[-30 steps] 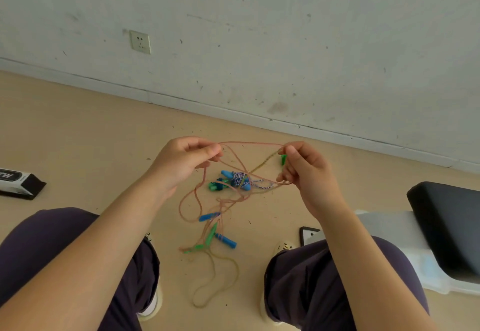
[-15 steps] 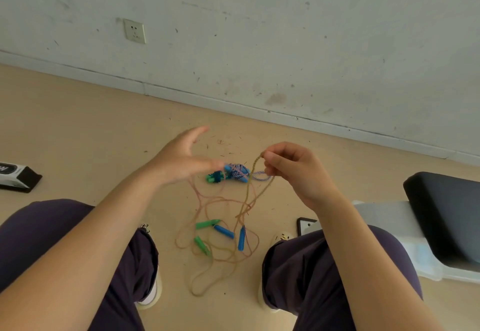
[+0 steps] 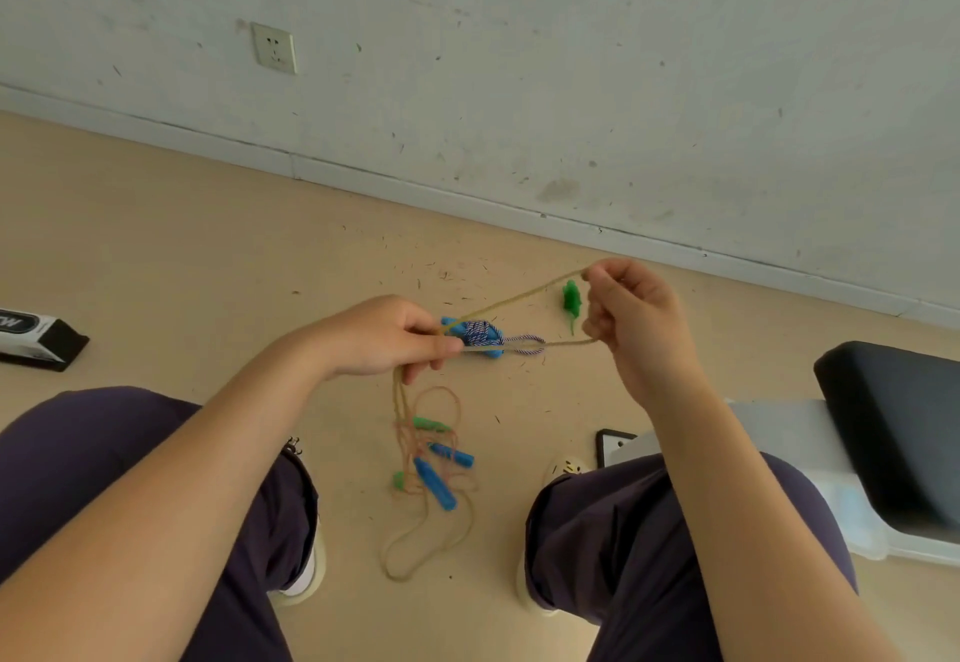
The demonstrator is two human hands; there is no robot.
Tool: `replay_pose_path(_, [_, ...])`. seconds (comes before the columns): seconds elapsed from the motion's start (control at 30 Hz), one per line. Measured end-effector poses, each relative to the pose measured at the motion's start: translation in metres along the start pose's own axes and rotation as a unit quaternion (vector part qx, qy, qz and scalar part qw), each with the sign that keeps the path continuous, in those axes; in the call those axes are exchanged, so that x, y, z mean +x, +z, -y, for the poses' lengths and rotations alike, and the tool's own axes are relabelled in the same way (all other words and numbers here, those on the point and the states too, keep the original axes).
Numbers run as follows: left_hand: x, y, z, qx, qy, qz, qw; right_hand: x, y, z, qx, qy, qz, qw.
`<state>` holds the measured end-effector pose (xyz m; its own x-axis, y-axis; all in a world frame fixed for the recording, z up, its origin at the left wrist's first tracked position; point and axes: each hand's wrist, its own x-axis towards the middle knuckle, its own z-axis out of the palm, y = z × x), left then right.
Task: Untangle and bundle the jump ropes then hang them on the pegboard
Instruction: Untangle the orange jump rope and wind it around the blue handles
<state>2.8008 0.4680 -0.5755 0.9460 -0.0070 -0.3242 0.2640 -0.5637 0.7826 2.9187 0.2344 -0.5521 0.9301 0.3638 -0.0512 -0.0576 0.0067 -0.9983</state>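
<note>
A thin tan jump rope (image 3: 511,300) runs in two strands between my hands, above the floor. My left hand (image 3: 387,336) grips the strands at its fingertips; from it the rope hangs down into a tangle (image 3: 431,453) of tan and pinkish cords with blue handles (image 3: 435,483) and green handles (image 3: 430,424) between my knees. My right hand (image 3: 631,313) pinches the rope's far end, and a green handle (image 3: 571,299) dangles just left of it. A bundled blue-and-white rope with blue handles (image 3: 480,335) lies on the floor behind the stretched strands. No pegboard is in view.
The tan floor meets a white wall with a socket (image 3: 274,48). A black-and-white box (image 3: 36,336) lies at the far left. A black cushioned seat on a white base (image 3: 893,432) stands at the right, with a small dark-framed object (image 3: 613,445) by my right knee.
My left hand, open half a second ago, now grips the tan rope. My right hand has moved right and up, stretching the rope taut, and a green handle now hangs beside it.
</note>
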Motion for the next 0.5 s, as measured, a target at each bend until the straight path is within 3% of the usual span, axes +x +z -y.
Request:
replay_pose_path(0.1, [-0.006, -0.014, 0.009, -0.023, 0.011, -0.063, 0.998, 0.003, -0.012, -0.001, -0.116, 0.001, -0.041, 0.992])
replay_pose_path(0.2, [-0.008, -0.015, 0.011, -0.231, 0.08, -0.112, 0.963, 0.0, -0.009, -0.002, -0.179, 0.016, 0.004, 0.984])
replay_pose_path(0.27, [-0.007, -0.01, 0.01, -0.245, 0.078, -0.101, 0.961, -0.005, -0.002, -0.005, -0.229, 0.01, 0.049, 0.972])
replay_pose_path(0.37, [-0.005, 0.005, 0.005, -0.172, 0.063, -0.056, 0.981, -0.011, 0.008, -0.01, -0.279, -0.017, 0.117, 0.953])
replay_pose_path(0.5, [-0.001, 0.021, -0.007, -0.194, 0.052, 0.006, 0.98, -0.021, 0.026, -0.018, -0.272, -0.042, 0.229, 0.934])
